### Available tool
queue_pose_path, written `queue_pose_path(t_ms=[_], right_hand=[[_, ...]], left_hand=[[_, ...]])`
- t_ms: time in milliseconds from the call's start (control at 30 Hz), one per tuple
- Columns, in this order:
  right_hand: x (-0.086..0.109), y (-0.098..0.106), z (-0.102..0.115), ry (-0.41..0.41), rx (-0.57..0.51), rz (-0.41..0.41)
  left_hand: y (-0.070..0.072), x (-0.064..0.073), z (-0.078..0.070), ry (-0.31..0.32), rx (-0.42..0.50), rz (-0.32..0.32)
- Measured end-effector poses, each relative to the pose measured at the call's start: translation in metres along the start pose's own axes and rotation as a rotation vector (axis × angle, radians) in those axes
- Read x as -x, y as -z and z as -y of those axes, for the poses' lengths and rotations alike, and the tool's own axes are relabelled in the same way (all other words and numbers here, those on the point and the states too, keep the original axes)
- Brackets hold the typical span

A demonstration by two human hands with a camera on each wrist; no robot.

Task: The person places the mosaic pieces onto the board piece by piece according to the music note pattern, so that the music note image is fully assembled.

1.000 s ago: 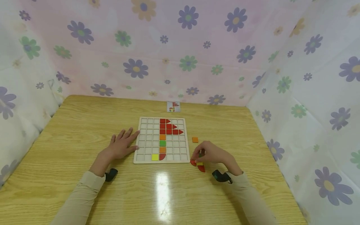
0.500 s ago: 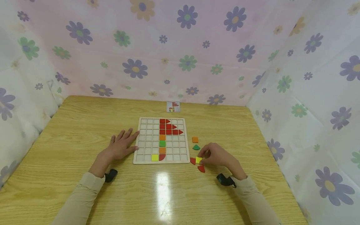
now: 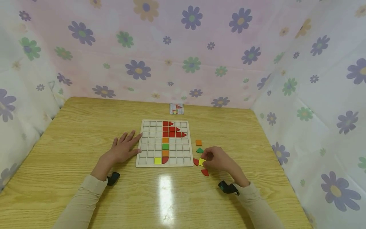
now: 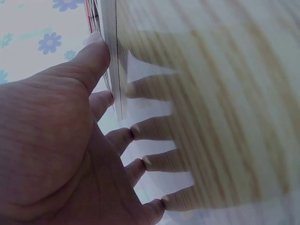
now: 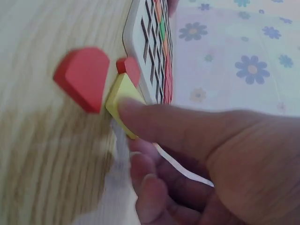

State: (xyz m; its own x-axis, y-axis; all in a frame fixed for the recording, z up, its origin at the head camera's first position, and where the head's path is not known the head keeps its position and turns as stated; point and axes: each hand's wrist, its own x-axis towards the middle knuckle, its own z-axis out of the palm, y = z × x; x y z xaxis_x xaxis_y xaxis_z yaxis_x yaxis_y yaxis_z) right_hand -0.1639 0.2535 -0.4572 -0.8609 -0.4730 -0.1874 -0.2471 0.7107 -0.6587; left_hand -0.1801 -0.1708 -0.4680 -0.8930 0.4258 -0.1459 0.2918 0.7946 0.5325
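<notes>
My right hand (image 3: 218,159) pinches a yellow square tile (image 3: 201,162) between thumb and fingertips, just right of the wooden grid board (image 3: 164,165). The right wrist view shows the thumb on the tile's (image 5: 123,90) face. Beside it lie two red quarter-round tiles, one (image 3: 195,162) by the board's corner and one (image 3: 204,172) nearer me. My left hand (image 3: 124,148) lies with fingers spread, index and thumb tips at the board's left edge. On the board, red squares and triangles form stepped rows above a column of orange, green, orange and red, with a yellow square (image 3: 158,160) beside its foot.
A green quarter-round tile (image 3: 199,150) and an orange square tile (image 3: 198,142) lie right of the board. Behind the board is a small picture card (image 3: 176,108) with a coloured pattern. Flowered cloth (image 3: 191,65) surrounds the table's (image 3: 137,197) back and sides.
My right hand has left the green quarter-round tile, now lying below the orange square, and moved slightly right and toward me onto the yellow tile. The left hand has stayed put.
</notes>
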Motion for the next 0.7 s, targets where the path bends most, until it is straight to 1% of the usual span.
queue_pose_path(t_ms=[167, 300, 433, 567, 700], right_hand=[[0.002, -0.001, 0.007, -0.002, -0.042, -0.029], [0.002, -0.010, 0.016, 0.053, -0.067, -0.063], [-0.004, -0.035, 0.027, 0.102, -0.137, -0.095], [-0.011, -0.063, 0.041, 0.099, -0.197, -0.108], [-0.019, -0.079, 0.054, 0.132, -0.226, -0.133]], left_hand=[[0.000, 0.000, -0.001, 0.001, -0.011, -0.003], [0.000, 0.000, -0.001, 0.003, -0.010, -0.004], [0.000, 0.000, -0.001, 0.002, -0.013, -0.008], [-0.001, 0.000, 0.000, -0.003, -0.022, -0.012], [-0.002, 0.000, -0.001, -0.002, -0.024, -0.018]])
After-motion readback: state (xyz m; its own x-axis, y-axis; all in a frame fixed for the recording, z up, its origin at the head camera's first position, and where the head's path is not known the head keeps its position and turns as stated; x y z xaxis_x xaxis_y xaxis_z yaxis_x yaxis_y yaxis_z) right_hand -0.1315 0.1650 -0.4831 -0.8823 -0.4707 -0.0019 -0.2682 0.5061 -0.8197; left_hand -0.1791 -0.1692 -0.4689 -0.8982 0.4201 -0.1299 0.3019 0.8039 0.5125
